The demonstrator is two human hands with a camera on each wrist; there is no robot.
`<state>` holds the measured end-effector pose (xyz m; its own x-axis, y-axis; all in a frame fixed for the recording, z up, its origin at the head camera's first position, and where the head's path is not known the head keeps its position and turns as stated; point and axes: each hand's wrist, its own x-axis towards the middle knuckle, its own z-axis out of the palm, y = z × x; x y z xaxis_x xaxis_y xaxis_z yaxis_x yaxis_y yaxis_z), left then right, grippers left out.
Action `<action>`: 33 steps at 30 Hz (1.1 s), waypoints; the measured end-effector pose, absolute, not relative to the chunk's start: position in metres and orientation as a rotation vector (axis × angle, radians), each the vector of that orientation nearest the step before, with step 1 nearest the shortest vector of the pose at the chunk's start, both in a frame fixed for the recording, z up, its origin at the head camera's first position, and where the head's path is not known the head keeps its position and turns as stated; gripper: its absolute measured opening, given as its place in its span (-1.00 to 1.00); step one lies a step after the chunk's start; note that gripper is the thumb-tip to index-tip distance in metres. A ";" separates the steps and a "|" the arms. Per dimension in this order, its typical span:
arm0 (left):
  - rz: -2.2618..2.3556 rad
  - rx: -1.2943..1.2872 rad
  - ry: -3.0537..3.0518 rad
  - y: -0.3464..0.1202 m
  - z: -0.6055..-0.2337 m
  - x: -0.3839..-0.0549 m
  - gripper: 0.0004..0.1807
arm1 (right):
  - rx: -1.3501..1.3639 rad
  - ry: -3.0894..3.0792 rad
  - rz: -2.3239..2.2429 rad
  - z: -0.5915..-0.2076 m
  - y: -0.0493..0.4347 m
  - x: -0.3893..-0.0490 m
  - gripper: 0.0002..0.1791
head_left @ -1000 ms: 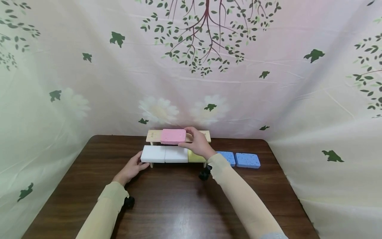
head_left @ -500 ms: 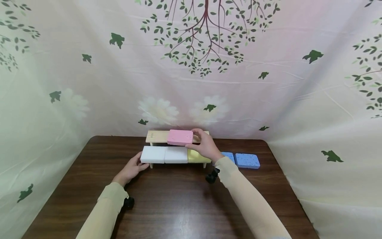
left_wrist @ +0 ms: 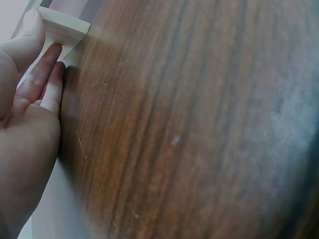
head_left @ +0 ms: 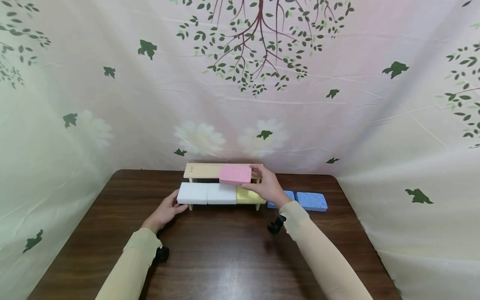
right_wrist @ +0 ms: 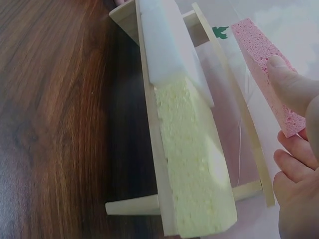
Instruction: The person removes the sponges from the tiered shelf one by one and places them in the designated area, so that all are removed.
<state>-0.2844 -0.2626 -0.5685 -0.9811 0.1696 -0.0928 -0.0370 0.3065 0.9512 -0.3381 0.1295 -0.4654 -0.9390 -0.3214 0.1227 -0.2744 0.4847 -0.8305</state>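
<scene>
My right hand (head_left: 267,186) pinches a pink sponge (head_left: 235,173) by its right end, thumb in front. In the right wrist view, the pink sponge (right_wrist: 264,69) is held apart from the back board of a two-step wooden rack (head_left: 203,170). On the rack's front step lie two white sponge-like blocks (head_left: 193,193) side by side, then a yellow sponge (head_left: 250,196) at the right end, partly behind my right hand. My left hand (head_left: 165,211) grips the left end of the front step; the left wrist view shows its thumb against the wooden board (left_wrist: 65,24).
Two blue sponges (head_left: 311,201) lie on the dark wooden table (head_left: 225,250) right of the rack, one partly hidden by my right hand. A printed cloth (head_left: 240,112) hangs close behind the table and along both sides.
My right hand has carried the pink sponge to the right along the back step, from near its middle toward its right end. The left hand stays in place.
</scene>
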 end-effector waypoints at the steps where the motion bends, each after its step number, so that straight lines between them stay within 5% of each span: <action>1: 1.750 0.127 2.392 -0.262 -0.568 -0.284 -0.13 | -0.536 2.672 -1.474 -0.466 0.131 -0.337 -0.14; 33: 1.762 0.125 2.382 -0.261 -0.566 -0.281 -0.11 | -0.501 2.739 -1.505 -0.475 0.172 -0.315 -0.14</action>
<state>-0.2806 -0.2614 -0.5659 -0.9810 0.1713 -0.0906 -0.0365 0.2960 0.9545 -0.3154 0.1717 -0.4747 -0.9496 -0.2624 0.1713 -0.2852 0.4977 -0.8191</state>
